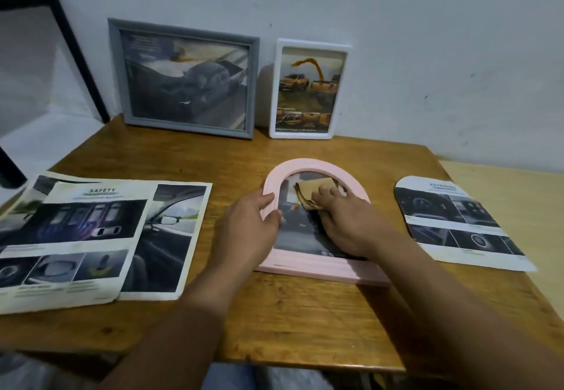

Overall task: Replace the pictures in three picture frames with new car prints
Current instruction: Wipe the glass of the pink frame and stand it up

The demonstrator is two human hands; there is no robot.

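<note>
Three frames and loose car prints on a wooden table

Pink arched frame (317, 221) lies flat; grey frame (183, 78) and white frame (309, 90) lean against the wall; car prints (91, 237) left, arched print (457, 221) right.

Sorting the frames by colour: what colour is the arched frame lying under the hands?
Pale pink; the arched frame shows clearly in the head view.

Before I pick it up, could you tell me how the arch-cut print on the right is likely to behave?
The arch-cut print looks like thin paper lying flat, so probably light and floppy, drooping if lifted by one corner. It rests partly past the table edge, so a push could slide it off.
</note>
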